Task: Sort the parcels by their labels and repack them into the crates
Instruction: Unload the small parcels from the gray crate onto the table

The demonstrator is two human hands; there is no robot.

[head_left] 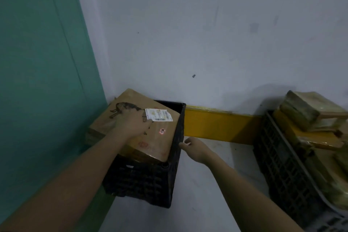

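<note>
Head view: the cardboard parcel (pixel 143 130) lies tilted across the black crate (pixel 150 181), overhanging its far-left rim. The left hand (pixel 131 124) presses flat on it; the right hand (pixel 195 149), fingers relaxed, touches the crate's right rim. The parcel looks stiff and bulky, best held by opposite edges.

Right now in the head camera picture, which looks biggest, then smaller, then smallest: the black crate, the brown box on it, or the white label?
1. Black crate, though the brown box looks nearly as big, so that is unsure.
2. Brown box, lying tilted on top of the crate.
3. White label, clearly smallest.
</note>
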